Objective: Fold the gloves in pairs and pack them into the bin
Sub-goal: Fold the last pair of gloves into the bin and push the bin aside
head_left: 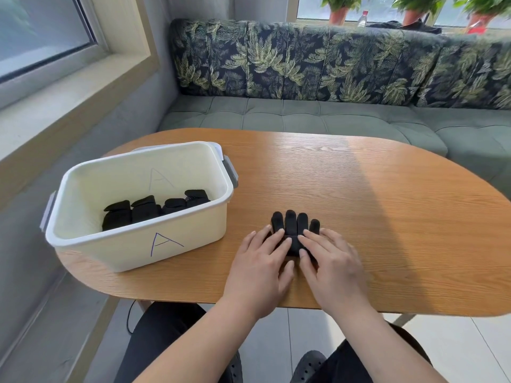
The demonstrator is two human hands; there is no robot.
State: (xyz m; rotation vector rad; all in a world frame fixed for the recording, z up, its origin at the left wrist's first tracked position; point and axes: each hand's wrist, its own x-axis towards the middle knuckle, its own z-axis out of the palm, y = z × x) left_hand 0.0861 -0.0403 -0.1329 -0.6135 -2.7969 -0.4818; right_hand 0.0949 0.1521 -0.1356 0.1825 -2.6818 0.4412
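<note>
Black gloves (293,225) lie flat on the wooden table (387,217), fingers pointing away from me; I cannot tell whether it is one or a stacked pair. My left hand (261,268) presses on the left part of them with straight fingers. My right hand (330,265) lies flat on the right part. Both hands cover the palm and cuff. To the left stands a cream bin (130,244) marked "A". Inside it sit several folded black glove bundles (154,210) in a row.
The bin has grey latch handles at its ends. A green bench with a leaf-patterned backrest (331,62) wraps round the far side of the table. A window sill runs along the left. My knees and shoes show under the near table edge.
</note>
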